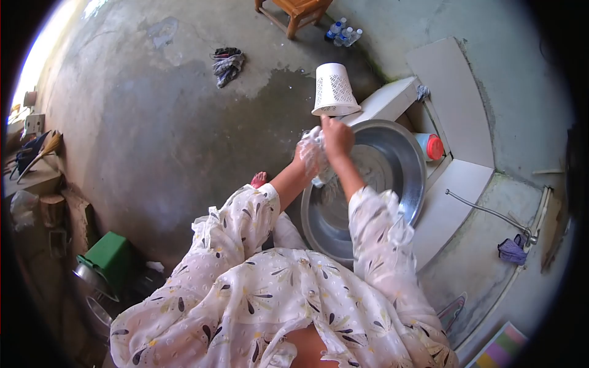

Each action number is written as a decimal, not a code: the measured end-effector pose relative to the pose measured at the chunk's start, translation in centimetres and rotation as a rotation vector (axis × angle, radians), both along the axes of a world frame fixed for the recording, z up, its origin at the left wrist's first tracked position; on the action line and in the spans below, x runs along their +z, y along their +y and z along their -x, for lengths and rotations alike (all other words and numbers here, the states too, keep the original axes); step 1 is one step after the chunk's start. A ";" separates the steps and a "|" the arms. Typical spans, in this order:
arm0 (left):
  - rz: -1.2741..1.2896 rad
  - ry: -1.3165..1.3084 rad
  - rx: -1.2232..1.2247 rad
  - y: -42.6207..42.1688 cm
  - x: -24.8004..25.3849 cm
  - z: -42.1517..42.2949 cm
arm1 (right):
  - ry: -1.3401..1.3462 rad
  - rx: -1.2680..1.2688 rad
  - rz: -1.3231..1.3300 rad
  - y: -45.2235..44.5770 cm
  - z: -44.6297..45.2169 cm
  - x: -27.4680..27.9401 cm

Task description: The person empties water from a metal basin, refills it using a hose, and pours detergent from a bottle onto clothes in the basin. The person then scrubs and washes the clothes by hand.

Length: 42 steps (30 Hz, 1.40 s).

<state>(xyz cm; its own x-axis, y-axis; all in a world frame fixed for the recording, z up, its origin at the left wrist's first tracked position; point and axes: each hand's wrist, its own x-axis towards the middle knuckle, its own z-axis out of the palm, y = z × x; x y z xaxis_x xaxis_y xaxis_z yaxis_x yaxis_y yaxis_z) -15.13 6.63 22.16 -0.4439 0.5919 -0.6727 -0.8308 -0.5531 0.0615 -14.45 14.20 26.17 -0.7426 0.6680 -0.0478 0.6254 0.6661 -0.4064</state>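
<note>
Over the rim of a wide metal basin [406, 172], we see two bare hands brought close together, fists leading away from the body. The right grip [338, 138] looks narrow, its fingers folded in; whether they close on anything is hidden from us. The left grip [305, 154] is coated in white, foamy-looking stuff [315, 136], and we cannot tell how wide it stands or whether a thin cloth or film lies under that froth.

We judge that the hands are kept here so that drips fall mostly into the basin, which sits close to the body for an easy reach. The white lattice basket [335, 87] stands mouth down beside the end of a pale ledge [388, 100]; we suppose it is turned over that way to drain, though its footing is partly out of our sight. Behind the basin, a tub with a red lid [434, 147] lies near the wall, perhaps tucked there to stay within reach.

As for position, the white stuff lies between the two hands, touching the left and right beside the right. The basket's wide rim is just beyond the right fingertips, so near that we cannot say whether they touch. The basin spreads below both hands, mainly under the right forearm.
</note>
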 end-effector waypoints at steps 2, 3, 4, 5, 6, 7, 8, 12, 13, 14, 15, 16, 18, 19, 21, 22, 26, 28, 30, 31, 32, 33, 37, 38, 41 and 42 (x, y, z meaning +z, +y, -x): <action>-0.027 0.047 -0.088 -0.6 -0.4 0.3 | 0.002 0.013 0.021 -0.2 0.4 -0.1; 0.106 0.040 -0.092 -0.6 1.9 0.9 | 0.003 0.024 0.024 -0.1 0.7 0.5; 0.247 0.507 -0.246 -0.6 -0.9 1.0 | 0.009 0.028 0.080 -1.4 0.8 1.9; 0.043 0.420 -0.187 -1.5 -3.9 1.6 | 0.133 0.069 0.052 -3.0 0.3 1.8; -0.153 0.316 -0.145 -2.4 -7.2 2.1 | 0.099 0.161 0.079 -4.9 -0.7 2.5; -0.189 0.338 -0.095 -2.3 -9.9 1.4 | 0.063 0.251 0.105 -6.1 -1.3 3.1; -0.227 0.359 -0.045 -2.2 -12.4 0.8 | 0.041 0.213 0.078 -5.9 -1.2 2.9; 0.125 0.111 -0.138 -0.9 -1.6 0.9 | 0.046 0.029 0.009 -0.8 0.6 -0.4; -0.070 0.069 -0.216 -1.8 0.1 1.4 | -0.060 0.024 -0.018 0.6 1.0 -0.2; 0.007 0.181 -0.238 -1.8 0.0 1.6 | -0.039 0.040 -0.040 1.4 1.3 -1.0; 0.082 0.291 -0.259 -1.5 -0.1 1.9 | -0.021 0.057 -0.063 2.1 1.5 -1.7; 0.108 0.176 -0.278 -2.0 1.6 2.8 | -0.022 -0.026 0.121 3.1 1.7 -0.7; 0.063 0.036 -0.306 -3.3 6.1 4.7 | 0.197 -0.305 0.768 5.5 1.2 -1.0; 0.080 0.131 -0.289 -4.0 4.9 5.1 | 0.441 -0.307 1.207 5.6 0.7 -0.9; 0.111 0.320 -0.260 -5.1 0.0 5.5 | 0.340 -0.125 1.319 6.7 -0.8 -3.0; 0.096 0.372 -0.250 -5.2 -1.0 5.6 | 0.384 -0.147 1.268 6.3 -0.9 -2.7; 0.103 0.248 -0.181 -3.4 0.3 4.5 | 0.549 -0.048 0.869 0.7 0.5 1.2; -0.038 0.161 0.006 -3.9 -5.4 3.5 | 0.448 0.297 0.451 -3.3 0.0 1.8; -0.066 0.095 0.060 -3.7 -6.7 2.9 | 0.279 0.418 0.227 -5.1 -0.4 1.9; -0.020 0.069 0.018 -3.2 -4.8 2.4 | 0.194 0.348 0.152 -5.6 -0.4 2.0; 0.026 0.044 -0.024 -2.7 -2.4 1.8 | 0.109 0.277 0.079 -5.8 -0.5 2.0; 0.071 0.023 -0.068 -2.2 -0.3 1.5 | 0.158 0.208 -0.007 -4.2 0.1 1.9; 0.092 0.078 -0.120 -2.5 -1.0 2.0 | 0.107 0.240 -0.003 -2.6 0.9 0.8; 0.048 0.105 -0.102 -2.8 -1.9 2.3 | 0.139 0.271 -0.028 -3.7 1.0 1.6; -0.123 0.296 -0.072 -3.2 -8.1 1.7 | 0.246 0.406 0.085 -6.4 -0.7 2.7; -0.081 0.345 -0.112 -3.0 -9.2 1.1 | 0.255 0.380 0.006 -5.8 -0.4 2.3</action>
<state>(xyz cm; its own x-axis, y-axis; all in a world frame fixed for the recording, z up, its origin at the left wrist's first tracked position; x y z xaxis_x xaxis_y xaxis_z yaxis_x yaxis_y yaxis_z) -16.23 3.59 12.99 -0.5661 0.6947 -0.4437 -0.8243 -0.4748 0.3084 -14.03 8.41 28.50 -0.9233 0.3465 0.1655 0.2167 0.8259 -0.5205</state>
